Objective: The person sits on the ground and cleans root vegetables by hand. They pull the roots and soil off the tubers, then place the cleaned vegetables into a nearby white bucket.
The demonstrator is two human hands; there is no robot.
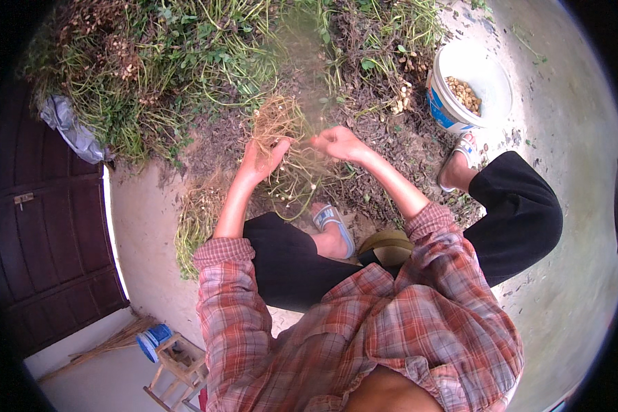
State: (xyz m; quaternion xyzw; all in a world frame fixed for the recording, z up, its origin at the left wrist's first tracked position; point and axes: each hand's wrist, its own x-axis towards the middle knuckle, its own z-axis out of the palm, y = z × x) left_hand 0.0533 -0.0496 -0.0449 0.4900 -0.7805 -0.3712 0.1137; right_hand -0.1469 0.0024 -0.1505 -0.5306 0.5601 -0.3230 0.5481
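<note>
My left hand (261, 158) grips an uprooted peanut plant by its tangled, tan roots (277, 119). Its thin yellow-green stems (298, 180) hang down between my forearms, with small pale tips among them. Just to the right, my right hand (342, 144) has its fingers curled at the edge of this plant. Blur hides whether anything is pinched between those fingertips. A large heap of peanut plants (195, 67) with green leaves and stems lies beyond both hands. Pale peanut pods (401, 98) cluster on a plant at the heap's right side.
A white plastic bucket (445, 110) with peanuts (463, 95) inside stands at upper right, near my sandalled foot (458, 165). Stripped-looking plants (198, 221) lie left of my knee. Further left are a dark door (51, 221), a wooden stool (177, 355) and a blue container (153, 341).
</note>
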